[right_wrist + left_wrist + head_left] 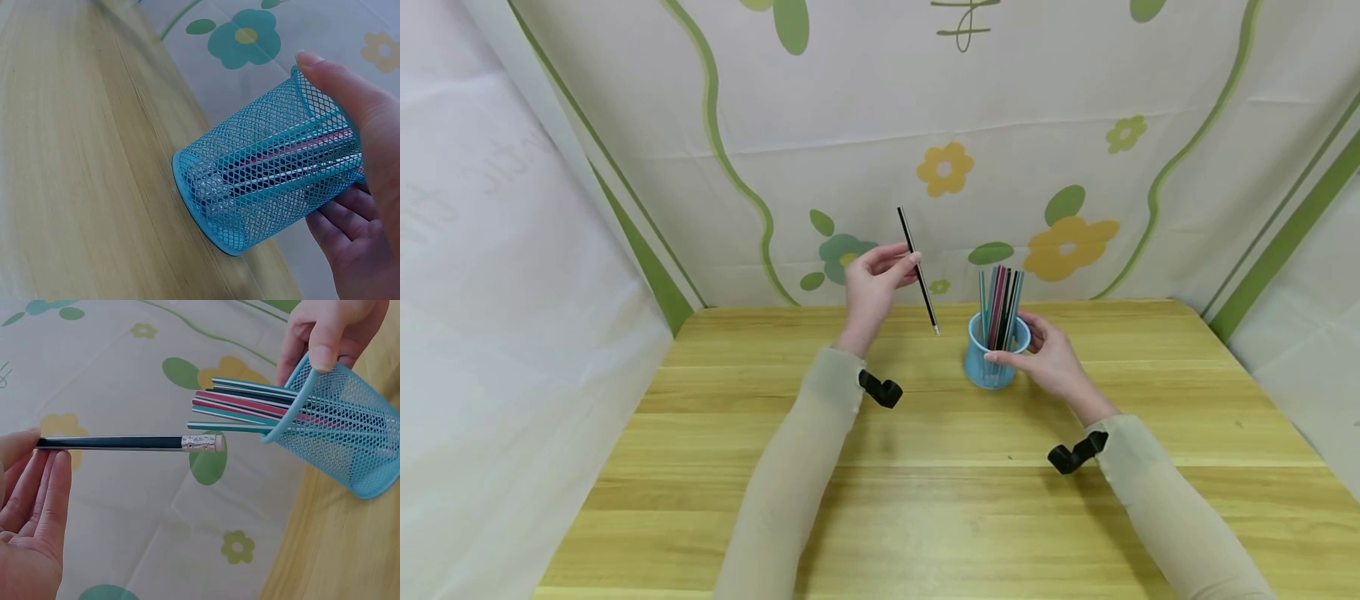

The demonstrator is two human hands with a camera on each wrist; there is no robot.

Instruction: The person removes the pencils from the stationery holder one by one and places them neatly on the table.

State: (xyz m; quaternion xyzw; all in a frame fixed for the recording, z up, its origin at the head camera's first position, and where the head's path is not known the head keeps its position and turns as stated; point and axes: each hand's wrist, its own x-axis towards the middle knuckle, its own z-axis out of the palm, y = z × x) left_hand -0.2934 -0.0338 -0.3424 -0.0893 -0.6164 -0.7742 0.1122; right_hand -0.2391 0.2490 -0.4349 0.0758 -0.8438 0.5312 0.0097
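Observation:
My left hand (880, 283) pinches a black pencil (919, 271) between thumb and fingers, up in the air left of the pen holder. The pencil's silver ferrule and pale eraser (203, 443) point down toward the table in the head view. My right hand (1051, 357) grips the rim of a light blue mesh pen holder (991, 371), thumb on the near side and fingers around the far side. Inside the holder stand several pencils (1002, 304) in teal, red and black. Through the mesh in the right wrist view, their lower ends (209, 187) show near the base.
The wooden table (940, 517) spreads out below both arms. Behind it hangs a white cloth backdrop (850, 108) with printed flowers and green vines, and white cloth (490, 333) also closes off the left side. Each wrist carries a small black camera (883, 390).

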